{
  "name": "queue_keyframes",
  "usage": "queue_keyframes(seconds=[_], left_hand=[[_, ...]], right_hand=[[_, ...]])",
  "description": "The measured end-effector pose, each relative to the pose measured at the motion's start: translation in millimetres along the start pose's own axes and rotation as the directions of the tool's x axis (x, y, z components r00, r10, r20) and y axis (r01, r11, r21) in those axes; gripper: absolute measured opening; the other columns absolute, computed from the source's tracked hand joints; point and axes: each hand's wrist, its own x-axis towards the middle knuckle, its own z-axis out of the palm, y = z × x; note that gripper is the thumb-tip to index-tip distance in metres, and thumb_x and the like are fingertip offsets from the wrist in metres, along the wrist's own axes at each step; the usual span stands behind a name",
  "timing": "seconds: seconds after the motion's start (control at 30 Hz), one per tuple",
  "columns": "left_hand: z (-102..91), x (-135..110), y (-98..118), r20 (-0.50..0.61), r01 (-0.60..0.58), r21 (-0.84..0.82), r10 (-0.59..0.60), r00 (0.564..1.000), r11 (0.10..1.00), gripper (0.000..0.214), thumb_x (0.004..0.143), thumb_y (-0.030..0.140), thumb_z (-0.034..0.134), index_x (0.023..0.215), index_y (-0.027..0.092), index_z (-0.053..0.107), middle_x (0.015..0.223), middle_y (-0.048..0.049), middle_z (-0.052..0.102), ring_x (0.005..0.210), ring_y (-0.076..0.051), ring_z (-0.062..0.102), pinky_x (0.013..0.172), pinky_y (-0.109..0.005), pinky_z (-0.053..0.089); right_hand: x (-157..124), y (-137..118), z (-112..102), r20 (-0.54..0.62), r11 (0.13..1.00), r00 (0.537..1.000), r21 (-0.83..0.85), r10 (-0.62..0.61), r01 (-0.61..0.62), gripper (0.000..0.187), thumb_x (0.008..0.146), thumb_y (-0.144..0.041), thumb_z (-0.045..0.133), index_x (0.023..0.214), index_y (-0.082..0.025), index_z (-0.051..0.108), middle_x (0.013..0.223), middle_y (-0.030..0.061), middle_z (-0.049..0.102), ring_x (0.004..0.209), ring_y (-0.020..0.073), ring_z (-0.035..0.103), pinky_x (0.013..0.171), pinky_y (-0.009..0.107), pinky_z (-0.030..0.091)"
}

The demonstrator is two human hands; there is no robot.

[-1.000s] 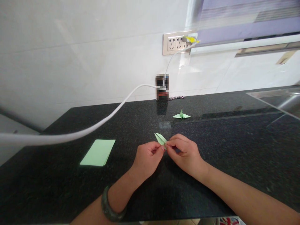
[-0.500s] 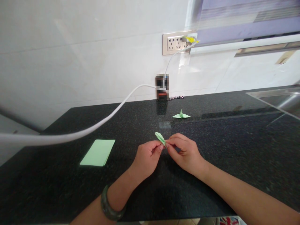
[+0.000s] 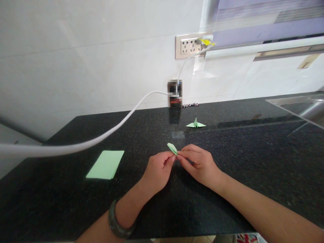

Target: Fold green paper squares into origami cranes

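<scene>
Between my two hands is a small piece of folded green paper (image 3: pixel 172 148), held just above the dark countertop. My left hand (image 3: pixel 159 170) pinches its lower part between thumb and forefinger. From the other side, the thumb and forefinger of my right hand (image 3: pixel 199 164) close on the paper's near end, the fingertips of both hands almost touching. Those fingertips hide the lower end of the paper. Beyond my right hand stands a finished-looking green paper crane (image 3: pixel 195 124) with its wings spread. To the left of my left hand lies a stack of green paper sheets (image 3: pixel 105 164).
A white cable (image 3: pixel 121 122) arches across the left side to a blurred-out device (image 3: pixel 174 93) against the wall. A beaded string (image 3: pixel 190 105) lies beside it. The wall socket (image 3: pixel 188 46) holds a plug. At the far right is a metal sink (image 3: pixel 310 108) set in the black countertop (image 3: pixel 141 135).
My right fingertips have shifted slightly left, closer to my left fingertips, along the folded paper's near end. The crane and the paper stack stay where they were.
</scene>
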Motion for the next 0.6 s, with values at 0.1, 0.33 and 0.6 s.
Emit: queue_keyframes(seconds=[0.1,0.33,0.6], left_hand=[[-0.2,0.0,0.4,-0.008,-0.002,0.007,0.002,1.000,1.000,0.027,0.084,0.029,0.038,0.086,0.017,0.061,0.080,-0.0039,0.064,0.074,-0.015,0.057,0.068,-0.025,0.042],[-0.5,0.0,0.0,-0.002,0.001,0.073,-0.001,1.000,0.997,0.029,0.085,0.031,0.036,0.085,0.017,0.061,0.081,-0.0053,0.064,0.075,-0.016,0.057,0.067,-0.025,0.042],[-0.8,0.2,0.4,0.005,-0.005,0.100,0.005,1.000,0.995,0.029,0.085,0.030,0.035,0.081,0.017,0.061,0.078,-0.0054,0.063,0.074,-0.016,0.057,0.067,-0.026,0.042]], right_hand=[[0.6,0.4,-0.6,0.025,1.000,1.000,-0.009,-0.011,0.011,0.020,0.081,-0.017,0.048,0.091,-0.018,0.065,0.082,0.0066,0.061,0.072,0.0146,0.057,0.065,0.027,0.049],[2.0,-1.6,-2.7,0.081,1.000,0.997,-0.013,0.004,-0.003,0.021,0.083,-0.017,0.044,0.090,-0.017,0.064,0.083,0.0076,0.059,0.074,0.0153,0.056,0.067,0.029,0.048],[2.0,-1.2,-2.9,0.095,1.000,0.995,-0.009,0.001,-0.001,0.019,0.083,-0.017,0.044,0.087,-0.016,0.063,0.083,0.0074,0.058,0.074,0.0152,0.056,0.067,0.028,0.048]])
